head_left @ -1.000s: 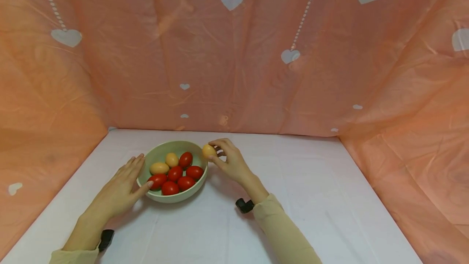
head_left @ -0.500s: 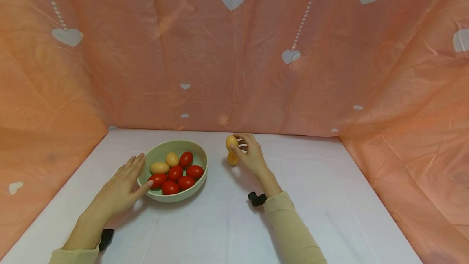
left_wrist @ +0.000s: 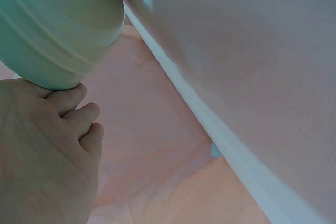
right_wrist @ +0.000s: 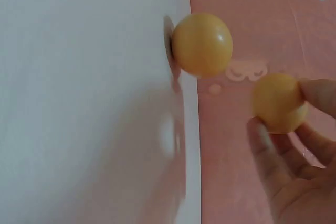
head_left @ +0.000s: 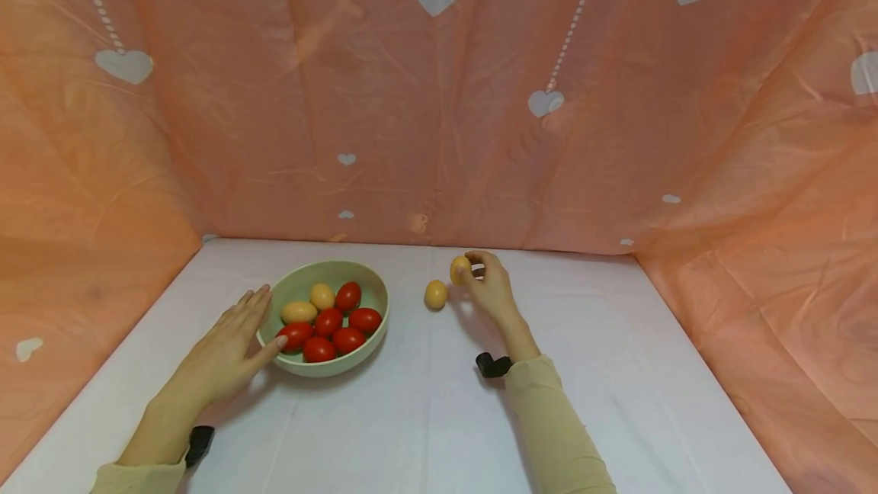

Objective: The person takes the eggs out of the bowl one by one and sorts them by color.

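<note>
In the head view my right hand [head_left: 492, 284] pinches a yellow egg [head_left: 460, 271] between thumb and fingertips, above the white table. The right wrist view shows this held egg [right_wrist: 280, 103] in the fingers. A second yellow egg [head_left: 435, 294] stands on the table just left of that hand. At the left is a pale green bowl [head_left: 329, 369] with several red eggs [head_left: 328, 322] and two yellow eggs [head_left: 298, 312] inside. My left hand [head_left: 219, 353] rests against the bowl's left side, fingers extended, thumb at the rim; its fingers touch the outer wall in the left wrist view.
A white cloth [head_left: 384, 433] covers the table. Orange-pink drapes [head_left: 480, 174] with white hearts hang behind it and on both sides. Each wrist carries a small black camera, the right one [head_left: 492, 365] close to the sleeve cuff.
My right hand has moved right from the bowl's rim with the yellow egg, passing the standing egg, which is now fully uncovered. The left hand and bowl stay in place.
</note>
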A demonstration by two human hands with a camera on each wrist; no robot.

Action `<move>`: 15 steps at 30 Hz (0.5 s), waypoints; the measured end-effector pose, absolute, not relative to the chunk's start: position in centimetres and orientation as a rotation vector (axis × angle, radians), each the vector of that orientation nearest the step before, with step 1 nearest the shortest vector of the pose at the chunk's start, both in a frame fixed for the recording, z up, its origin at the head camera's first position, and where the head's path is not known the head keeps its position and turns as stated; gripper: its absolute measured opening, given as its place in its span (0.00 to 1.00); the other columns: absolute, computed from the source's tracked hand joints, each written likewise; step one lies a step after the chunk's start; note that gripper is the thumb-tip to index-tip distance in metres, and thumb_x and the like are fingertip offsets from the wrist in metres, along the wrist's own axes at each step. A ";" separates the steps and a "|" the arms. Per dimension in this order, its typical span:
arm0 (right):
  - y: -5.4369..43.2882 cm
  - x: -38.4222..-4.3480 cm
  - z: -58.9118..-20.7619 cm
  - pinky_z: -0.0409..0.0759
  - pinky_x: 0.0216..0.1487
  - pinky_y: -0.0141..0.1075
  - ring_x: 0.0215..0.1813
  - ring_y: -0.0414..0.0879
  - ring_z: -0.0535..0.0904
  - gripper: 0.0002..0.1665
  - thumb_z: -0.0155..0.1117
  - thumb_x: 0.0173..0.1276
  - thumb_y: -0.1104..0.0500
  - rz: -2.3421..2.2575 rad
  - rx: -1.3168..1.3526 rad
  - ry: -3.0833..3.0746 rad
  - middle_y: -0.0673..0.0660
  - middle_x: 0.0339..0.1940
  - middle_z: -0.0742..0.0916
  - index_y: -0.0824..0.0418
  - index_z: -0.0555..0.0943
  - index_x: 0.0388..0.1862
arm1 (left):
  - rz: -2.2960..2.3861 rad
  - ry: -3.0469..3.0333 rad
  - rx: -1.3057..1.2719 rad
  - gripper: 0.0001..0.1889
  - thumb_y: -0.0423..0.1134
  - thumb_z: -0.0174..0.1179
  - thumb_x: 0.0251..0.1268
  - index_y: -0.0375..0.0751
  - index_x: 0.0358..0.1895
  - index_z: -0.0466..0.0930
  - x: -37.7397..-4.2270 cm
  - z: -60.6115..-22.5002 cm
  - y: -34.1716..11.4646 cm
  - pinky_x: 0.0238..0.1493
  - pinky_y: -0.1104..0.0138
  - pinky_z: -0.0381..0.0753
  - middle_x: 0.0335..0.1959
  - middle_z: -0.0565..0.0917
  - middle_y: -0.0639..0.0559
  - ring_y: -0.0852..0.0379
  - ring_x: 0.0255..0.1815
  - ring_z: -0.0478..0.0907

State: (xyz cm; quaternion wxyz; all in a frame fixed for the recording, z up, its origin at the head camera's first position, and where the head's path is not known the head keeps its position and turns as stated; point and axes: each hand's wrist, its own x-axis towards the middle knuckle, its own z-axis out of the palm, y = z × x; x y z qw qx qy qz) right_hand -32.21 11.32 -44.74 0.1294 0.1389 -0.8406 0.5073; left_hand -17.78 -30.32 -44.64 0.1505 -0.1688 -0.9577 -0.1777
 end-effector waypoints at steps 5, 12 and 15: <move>11.9 -32.3 -45.1 0.83 0.57 0.53 0.52 0.63 0.85 0.23 0.64 0.75 0.59 1.429 0.345 -2.594 0.69 0.56 0.84 0.70 0.79 0.63 | -0.517 -2.753 -0.482 0.44 0.53 0.60 0.76 0.25 0.79 0.56 -17.8 -44.7 -30.4 0.85 0.51 0.41 0.80 0.59 0.28 0.27 0.79 0.55; 12.1 -32.6 -45.7 0.85 0.54 0.50 0.54 0.62 0.86 0.19 0.63 0.74 0.60 1.358 0.348 -2.712 0.69 0.51 0.87 0.70 0.81 0.58 | -0.513 -2.762 -0.477 0.44 0.53 0.61 0.75 0.25 0.80 0.55 -17.9 -44.8 -30.4 0.85 0.51 0.42 0.80 0.59 0.29 0.27 0.79 0.56; 12.1 -32.6 -45.8 0.85 0.54 0.49 0.55 0.61 0.84 0.19 0.64 0.73 0.59 1.346 0.342 -2.750 0.68 0.49 0.87 0.70 0.82 0.58 | -0.510 -2.768 -0.475 0.44 0.54 0.61 0.75 0.26 0.80 0.55 -17.9 -44.7 -30.4 0.84 0.49 0.45 0.80 0.59 0.29 0.28 0.80 0.55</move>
